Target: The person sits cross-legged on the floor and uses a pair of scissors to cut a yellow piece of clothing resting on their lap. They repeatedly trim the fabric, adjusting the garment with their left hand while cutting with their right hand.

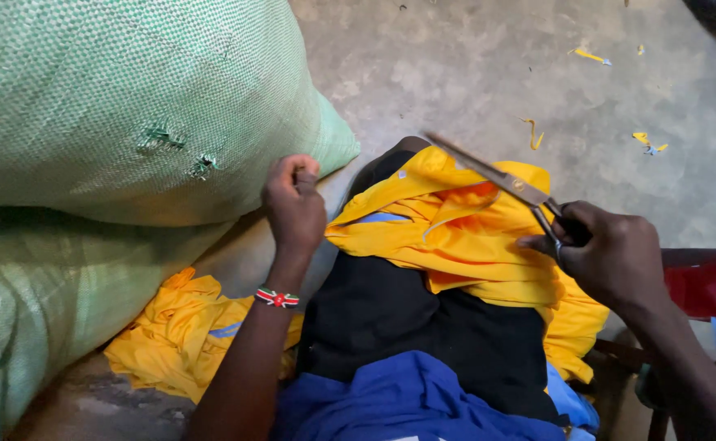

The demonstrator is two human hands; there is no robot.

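Observation:
My right hand (611, 257) grips the handles of a pair of metal scissors (497, 175), whose blades point up and to the left over yellow fabric (456, 237) draped across my lap. My left hand (293, 200) is curled shut beside the left edge of that fabric, close to a green woven sack (129, 106); I cannot tell whether it pinches anything. A beaded bracelet (277, 298) circles my left wrist. Black cloth (407, 318) and blue cloth (407, 404) cover my legs below the yellow piece.
A second green sack (56, 286) lies under the first at left. More yellow fabric (186, 335) is heaped on the floor beneath my left arm. Yellow scraps (532, 135) dot the concrete floor (472, 65). A red seat edge (705, 282) shows at right.

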